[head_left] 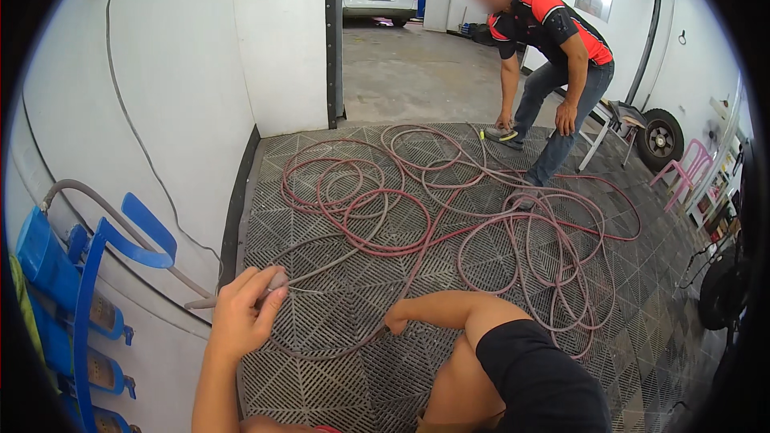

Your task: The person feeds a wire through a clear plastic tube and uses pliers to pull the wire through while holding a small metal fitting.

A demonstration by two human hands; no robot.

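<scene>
My left hand (245,313) is curled round a greyish hose (313,274) at the left, close to the wall. Lower in the middle, my right hand (395,318) has its fingers closed on a hose run (341,355) that bows along the floor between my two hands; its fingertips are partly hidden. Beyond them lie tangled red and grey hose loops (385,247) on the dark slatted floor mat (361,389). A second heap of loops (553,273) is spread to the right.
A bent-over person (553,40) stands at the far side, one foot among the loops. Blue wall-mounted units (60,273) with a curved blue bracket (148,228) stick out at left. A step stool (613,124), tyre (660,139) and pink chair (688,168) stand right.
</scene>
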